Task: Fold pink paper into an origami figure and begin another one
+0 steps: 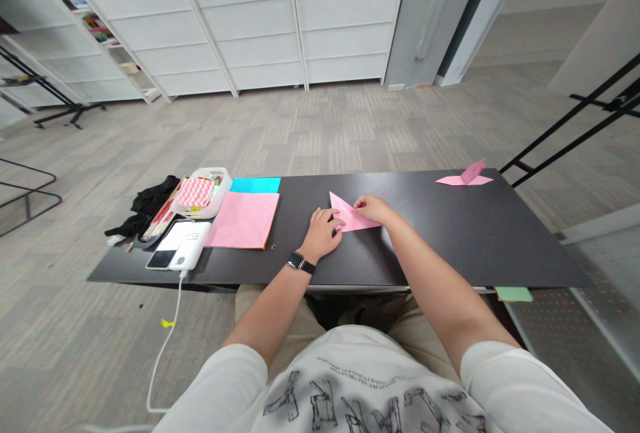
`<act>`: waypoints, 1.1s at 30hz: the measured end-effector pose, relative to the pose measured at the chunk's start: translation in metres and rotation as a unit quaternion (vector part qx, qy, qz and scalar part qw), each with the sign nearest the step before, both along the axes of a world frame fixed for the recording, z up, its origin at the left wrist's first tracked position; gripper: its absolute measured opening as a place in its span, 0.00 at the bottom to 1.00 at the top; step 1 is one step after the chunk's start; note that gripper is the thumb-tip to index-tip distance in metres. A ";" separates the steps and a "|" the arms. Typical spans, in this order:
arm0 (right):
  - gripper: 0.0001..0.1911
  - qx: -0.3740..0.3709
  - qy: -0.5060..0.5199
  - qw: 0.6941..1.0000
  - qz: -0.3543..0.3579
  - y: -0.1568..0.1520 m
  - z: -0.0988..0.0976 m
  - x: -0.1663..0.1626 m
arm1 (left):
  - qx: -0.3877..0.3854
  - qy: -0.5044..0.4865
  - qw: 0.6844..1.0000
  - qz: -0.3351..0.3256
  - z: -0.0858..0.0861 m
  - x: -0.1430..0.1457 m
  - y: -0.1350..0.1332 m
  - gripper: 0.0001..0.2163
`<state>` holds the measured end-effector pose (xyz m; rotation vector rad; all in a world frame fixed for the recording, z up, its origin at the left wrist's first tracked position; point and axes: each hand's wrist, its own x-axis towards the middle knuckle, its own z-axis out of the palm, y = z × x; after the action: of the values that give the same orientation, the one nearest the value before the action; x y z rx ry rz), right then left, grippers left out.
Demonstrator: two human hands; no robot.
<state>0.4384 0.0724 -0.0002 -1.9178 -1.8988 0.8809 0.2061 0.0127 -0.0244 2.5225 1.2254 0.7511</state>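
A folded sheet of pink paper [351, 217], roughly triangular, lies on the dark table in front of me. My left hand [323, 230], with a watch on its wrist, rests on the paper's left side with its fingers spread. At the paper's upper right, my right hand [375, 208] has its thumb and fingers pinched together on the sheet. Part of the paper is hidden under the fingers of both hands.
A pink paper stack [245, 220] and a blue sheet [256, 184] lie to the left. Beyond are a white basket [224, 188], a white power bank [191, 246] with a cable, and black cloth [154, 197]. A folded pink paper figure [466, 178] stands at the far right.
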 end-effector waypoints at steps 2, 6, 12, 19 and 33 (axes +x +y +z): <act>0.05 0.004 0.029 1.000 -0.008 -0.001 0.001 0.003 | 0.008 -0.025 1.000 0.013 0.000 -0.001 0.001 0.14; 0.08 0.035 0.082 0.996 -0.027 -0.009 0.004 0.009 | -0.007 -0.135 0.987 0.082 -0.005 -0.004 0.006 0.21; 0.13 0.139 0.249 0.957 -0.045 -0.032 -0.008 0.005 | -0.097 -0.235 0.959 0.129 -0.010 -0.010 0.017 0.15; 0.13 0.231 0.312 0.917 -0.089 -0.049 -0.032 -0.009 | -0.116 -0.288 0.946 0.094 -0.006 -0.012 0.016 0.10; 0.06 0.418 0.176 0.891 -0.021 -0.068 -0.027 -0.018 | -0.139 -0.358 0.920 0.076 -0.015 -0.011 0.021 0.09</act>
<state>0.4203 0.0043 -0.0275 -1.1713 -1.6107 0.2640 0.1948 0.0340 -0.0396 1.6856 1.1458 1.2779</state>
